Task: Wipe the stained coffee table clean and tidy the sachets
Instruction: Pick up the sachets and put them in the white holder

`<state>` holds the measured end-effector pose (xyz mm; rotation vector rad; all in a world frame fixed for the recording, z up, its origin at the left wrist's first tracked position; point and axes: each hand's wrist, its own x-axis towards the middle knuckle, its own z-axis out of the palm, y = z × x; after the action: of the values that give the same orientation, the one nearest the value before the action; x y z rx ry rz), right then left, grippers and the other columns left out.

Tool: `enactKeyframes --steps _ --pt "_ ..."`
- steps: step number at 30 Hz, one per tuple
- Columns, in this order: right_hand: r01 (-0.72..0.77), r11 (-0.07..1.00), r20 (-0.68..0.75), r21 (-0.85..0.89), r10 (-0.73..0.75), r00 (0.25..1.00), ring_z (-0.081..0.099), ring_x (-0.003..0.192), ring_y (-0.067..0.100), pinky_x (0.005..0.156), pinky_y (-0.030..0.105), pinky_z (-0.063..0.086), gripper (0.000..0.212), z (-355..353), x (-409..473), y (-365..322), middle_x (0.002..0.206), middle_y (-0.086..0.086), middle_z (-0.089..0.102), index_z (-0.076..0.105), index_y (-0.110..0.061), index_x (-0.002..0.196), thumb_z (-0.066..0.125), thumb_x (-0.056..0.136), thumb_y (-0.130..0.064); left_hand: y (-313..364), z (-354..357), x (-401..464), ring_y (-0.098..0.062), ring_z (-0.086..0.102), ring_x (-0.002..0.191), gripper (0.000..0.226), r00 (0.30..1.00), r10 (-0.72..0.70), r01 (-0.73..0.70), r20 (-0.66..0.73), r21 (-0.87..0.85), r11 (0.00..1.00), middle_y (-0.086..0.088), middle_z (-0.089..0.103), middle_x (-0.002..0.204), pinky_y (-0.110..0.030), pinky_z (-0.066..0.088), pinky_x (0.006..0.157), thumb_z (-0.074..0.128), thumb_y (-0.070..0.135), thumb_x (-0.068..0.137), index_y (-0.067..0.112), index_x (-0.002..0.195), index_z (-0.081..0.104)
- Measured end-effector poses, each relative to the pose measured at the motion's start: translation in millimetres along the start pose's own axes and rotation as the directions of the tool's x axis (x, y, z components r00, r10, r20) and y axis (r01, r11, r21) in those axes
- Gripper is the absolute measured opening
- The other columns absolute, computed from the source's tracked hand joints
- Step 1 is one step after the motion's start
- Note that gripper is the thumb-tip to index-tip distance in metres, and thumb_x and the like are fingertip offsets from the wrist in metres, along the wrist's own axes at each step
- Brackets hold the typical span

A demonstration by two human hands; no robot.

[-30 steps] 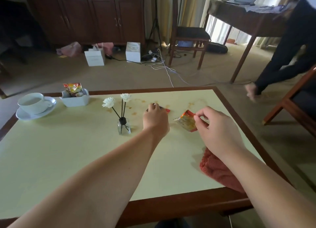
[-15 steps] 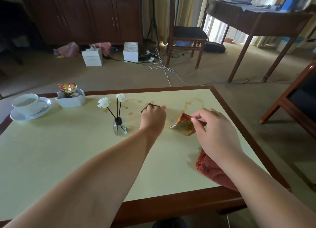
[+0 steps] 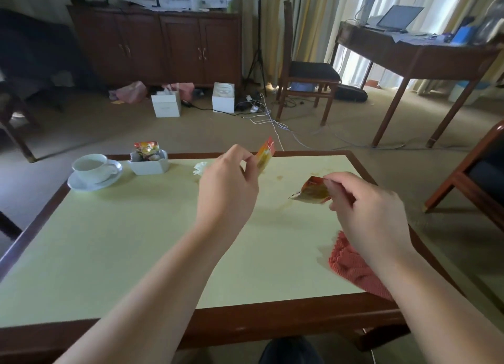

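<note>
My left hand (image 3: 227,189) pinches an orange-red sachet (image 3: 265,154) and holds it up above the far middle of the coffee table (image 3: 109,241). My right hand (image 3: 368,211) grips a second orange sachet (image 3: 311,192), lifted just off the right side of the table. Brown stains (image 3: 279,177) mark the pale tabletop between the two hands. A red knitted cloth (image 3: 351,265) lies at the table's right front edge, partly under my right forearm. A white sachet dish (image 3: 148,165) with several sachets stands at the far left.
A white cup on a saucer (image 3: 94,170) stands left of the dish. A white flower (image 3: 200,168) peeks out behind my left hand. A wooden armchair (image 3: 471,180) is close to the table's right side. Boxes, cables and a chair lie on the floor beyond.
Both hands have lifted off the tabletop, each with a sachet. The left hand has risen and now covers the flower vase. The view has tilted up.
</note>
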<state>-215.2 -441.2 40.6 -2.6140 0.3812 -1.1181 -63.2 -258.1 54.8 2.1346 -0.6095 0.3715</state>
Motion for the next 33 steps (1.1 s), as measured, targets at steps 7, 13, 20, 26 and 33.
enactKeyframes --steps 7,13,20,26,33 --pt "-0.041 0.982 0.147 0.186 0.014 0.989 0.069 0.082 -0.004 0.064 0.019 0.05 0.014 -15 -14 -71 0.088 -0.022 0.075 0.078 -0.03 0.104 0.072 0.096 -0.02 -46 -127 -63 -0.012 0.071 0.066 0.006 0.984 0.091 -0.085 0.152 -0.048 0.995 0.018 0.075 0.075 -0.034 0.057 0.063 0.064 0.032 0.102 0.032 0.097 0.068" --pt "-0.15 0.901 0.248 0.407 0.049 0.967 0.071 0.091 -0.007 0.076 0.011 0.054 0.028 -8 -22 -134 0.096 -0.022 0.077 0.08 -0.027 0.105 0.071 0.087 -0.007 -89 -200 -96 -0.008 0.067 0.066 0.019 0.977 0.085 -0.077 0.194 -0.046 0.996 0.022 0.071 0.075 -0.015 0.047 0.054 0.067 0.042 0.097 0.026 0.098 0.075" --pt "-0.059 0.865 0.334 0.499 -0.129 0.934 0.072 0.089 -0.005 0.081 0.021 0.06 0.017 24 4 -206 0.093 -0.019 0.077 0.08 -0.031 0.104 0.077 0.091 -0.021 -126 -252 -92 0.012 0.071 0.092 0.02 0.975 -0.034 0.034 0.22 0.002 0.999 0.016 0.079 0.095 -0.009 0.055 0.083 0.085 0.032 0.084 0.031 0.102 0.077" --pt "-0.013 0.875 0.457 0.484 -0.24 0.856 0.073 0.08 0.01 0.075 0.04 0.062 0.021 54 42 -244 0.085 -0.017 0.077 0.075 -0.039 0.098 0.07 0.097 -0.018 -140 -278 -48 0.008 0.071 0.082 0.026 0.955 -0.025 -0.001 0.296 0.089 0.996 0.019 0.078 0.083 -0.018 0.056 0.063 0.081 0.019 0.09 0.038 0.1 0.065" --pt "0.024 0.925 0.56 0.38 -0.251 0.79 0.069 0.081 0.006 0.072 0.036 0.059 0.028 97 102 -250 0.089 -0.013 0.074 0.064 -0.046 0.11 0.065 0.097 -0.021 -154 -282 41 0.001 0.072 0.085 0.025 0.949 -0.051 -0.033 0.311 0.259 0.965 0.015 0.078 0.09 -0.026 0.061 0.069 0.082 0.027 0.089 0.026 0.11 0.068"
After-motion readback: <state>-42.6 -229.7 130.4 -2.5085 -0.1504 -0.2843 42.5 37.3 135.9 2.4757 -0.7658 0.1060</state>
